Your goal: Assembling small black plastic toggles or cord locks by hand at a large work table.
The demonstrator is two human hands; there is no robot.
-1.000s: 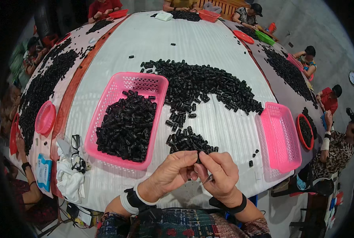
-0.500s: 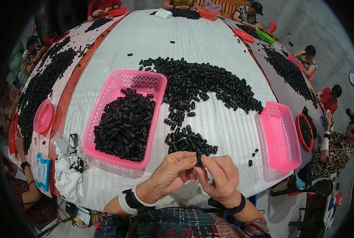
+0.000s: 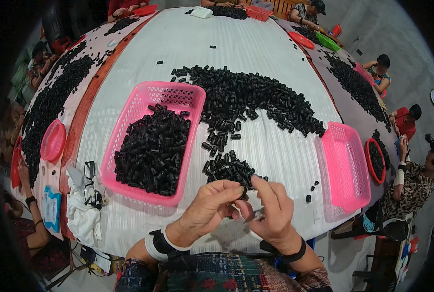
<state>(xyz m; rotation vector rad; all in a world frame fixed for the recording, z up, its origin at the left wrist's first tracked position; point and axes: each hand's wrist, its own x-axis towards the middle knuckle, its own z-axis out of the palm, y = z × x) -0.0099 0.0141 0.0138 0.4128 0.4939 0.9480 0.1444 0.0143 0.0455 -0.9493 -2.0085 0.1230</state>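
My left hand (image 3: pixel 211 207) and my right hand (image 3: pixel 271 209) meet just above the table's near edge. Between their fingertips they pinch a small black cylindrical piece (image 3: pixel 242 195). My right hand also holds a thin grey tool (image 3: pixel 256 214). Just beyond my fingers lies a small heap of the same black pieces (image 3: pixel 229 168). A pink basket (image 3: pixel 175 95), about half full of black pieces, stands to the left of my hands. A long pile of black pieces (image 3: pixel 256 97) stretches across the white table (image 3: pixel 217 44) farther back.
A second, empty pink basket (image 3: pixel 346 165) sits at the right edge. Glasses (image 3: pixel 89 177) and a white cloth (image 3: pixel 83 216) lie at the near left. Red trays (image 3: pixel 53 140) and more black piles line neighbouring tables, where other people sit.
My hands have stayed together at the near edge. The fingers have shifted slightly around the small black piece.
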